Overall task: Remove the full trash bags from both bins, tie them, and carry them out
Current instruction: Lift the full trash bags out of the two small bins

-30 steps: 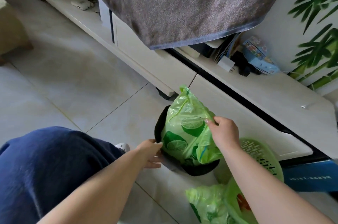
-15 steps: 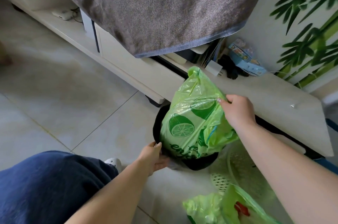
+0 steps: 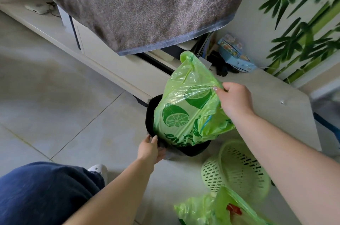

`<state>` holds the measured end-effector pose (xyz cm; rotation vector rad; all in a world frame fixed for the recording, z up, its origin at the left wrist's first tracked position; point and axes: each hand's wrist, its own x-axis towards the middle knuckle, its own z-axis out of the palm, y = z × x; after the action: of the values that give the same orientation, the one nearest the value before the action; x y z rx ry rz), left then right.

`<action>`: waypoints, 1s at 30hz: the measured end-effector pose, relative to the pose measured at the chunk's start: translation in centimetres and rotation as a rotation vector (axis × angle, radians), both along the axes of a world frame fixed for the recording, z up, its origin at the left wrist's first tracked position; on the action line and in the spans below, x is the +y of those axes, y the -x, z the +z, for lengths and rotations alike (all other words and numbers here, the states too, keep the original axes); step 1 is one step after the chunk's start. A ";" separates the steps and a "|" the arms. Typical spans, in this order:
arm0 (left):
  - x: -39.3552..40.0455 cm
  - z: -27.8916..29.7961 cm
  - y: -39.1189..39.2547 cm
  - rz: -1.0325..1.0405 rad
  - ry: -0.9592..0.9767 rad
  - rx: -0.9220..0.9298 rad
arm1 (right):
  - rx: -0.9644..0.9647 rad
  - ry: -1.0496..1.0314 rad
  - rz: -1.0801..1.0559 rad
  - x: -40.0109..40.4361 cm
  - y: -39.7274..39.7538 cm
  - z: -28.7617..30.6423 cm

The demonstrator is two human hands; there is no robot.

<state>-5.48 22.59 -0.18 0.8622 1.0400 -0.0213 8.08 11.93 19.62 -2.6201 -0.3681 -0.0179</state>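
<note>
Pale floor tiles (image 3: 60, 96) lie open across the left, bounded at the back by the low edge of a cream cabinet (image 3: 117, 63) that runs diagonally toward the right. A grey blanket (image 3: 143, 4) hangs over the cabinet top, its blue hem just above the bag. At lower left a dark blue trouser leg (image 3: 42, 195) and a white shoe (image 3: 98, 168) take up the near floor.

The left hand (image 3: 150, 149) grips the near rim of the black bin (image 3: 152, 120), fingers curled over its edge. The bin stands on the floor close against the cabinet front. Rising out of it is the green lime-print trash bag (image 3: 184, 112), its lower part still inside the bin, its top handle untied and pointing up. The right hand (image 3: 234, 99) pinches the bag's upper right edge.

To the right, a light green perforated basket (image 3: 237, 166) lies tipped on its side, its contents not visible. Just in front of it lies a second green bag (image 3: 200, 210) with something red inside.
</note>
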 end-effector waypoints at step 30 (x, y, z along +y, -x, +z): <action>5.2 28.2 8.1 -0.095 -1.353 -0.661 | -0.267 -0.180 0.332 -3.4 11.6 15.1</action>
<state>-13.61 27.74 28.01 1.9472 0.2589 0.9188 -3.51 8.54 34.73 -2.3517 -0.8494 -0.2784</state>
